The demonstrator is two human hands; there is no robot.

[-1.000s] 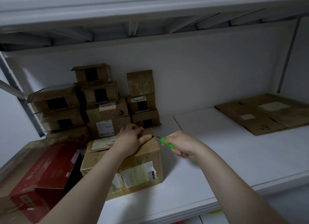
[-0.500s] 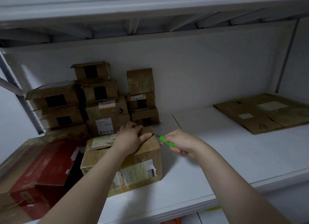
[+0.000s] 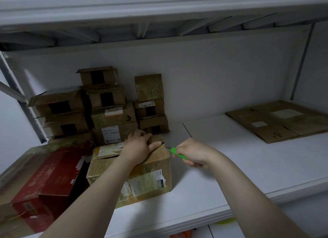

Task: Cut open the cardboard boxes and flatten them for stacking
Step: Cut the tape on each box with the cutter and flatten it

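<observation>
A taped cardboard box (image 3: 152, 173) with white labels stands on the white shelf (image 3: 221, 175) in front of me. My left hand (image 3: 139, 147) rests on its top, fingers over the far right corner, thumb along the top seam. My right hand (image 3: 193, 154) grips a green box cutter (image 3: 177, 153) just right of the box. Its blade tip meets the box's upper right edge at a small dark slit.
Several small cardboard boxes (image 3: 113, 113) are stacked against the back wall behind the box. A red box (image 3: 48, 182) lies at the left. Flattened cardboard (image 3: 284, 120) lies at the far right of the shelf. Another shelf hangs close overhead.
The right hand with the cutter has shifted slightly toward the box's top right edge. The left hand stays on the box top. The view has drifted a little.
</observation>
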